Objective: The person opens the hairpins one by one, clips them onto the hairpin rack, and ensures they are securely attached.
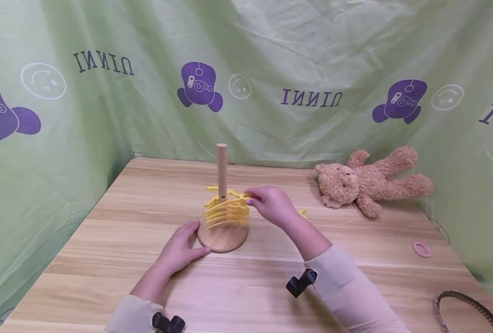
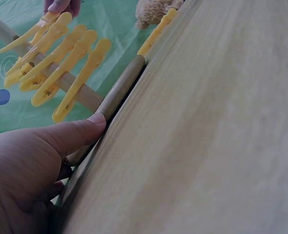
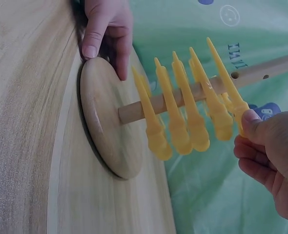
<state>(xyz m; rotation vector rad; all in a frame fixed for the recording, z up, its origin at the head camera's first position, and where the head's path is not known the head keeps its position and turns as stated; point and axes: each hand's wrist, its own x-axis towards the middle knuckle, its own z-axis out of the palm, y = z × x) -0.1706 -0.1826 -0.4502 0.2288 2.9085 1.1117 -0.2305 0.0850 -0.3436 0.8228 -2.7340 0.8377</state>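
In the head view, a wooden stand [image 1: 222, 171] with a round base [image 1: 223, 240] and an upright post stands on the table. Several yellow clips [image 1: 227, 215] straddle the post one above another, their narrow tips side by side in the right wrist view. My right hand [image 1: 273, 206] pinches the topmost yellow clip [image 3: 227, 78] at its wide end, between thumb and fingers. That clip lies across the post. My left hand [image 1: 181, 249] holds the base's left rim, thumb at the front and fingers on the far side. Another yellow clip [image 1: 302, 212] is partly hidden behind my right forearm.
A brown teddy bear [image 1: 371, 182] lies at the back right of the table [image 1: 104, 259]. A pink ring [image 1: 421, 249] and a dark ridged headband [image 1: 467, 296] are near the right edge. A green printed curtain [image 1: 246, 125] hangs around the table.
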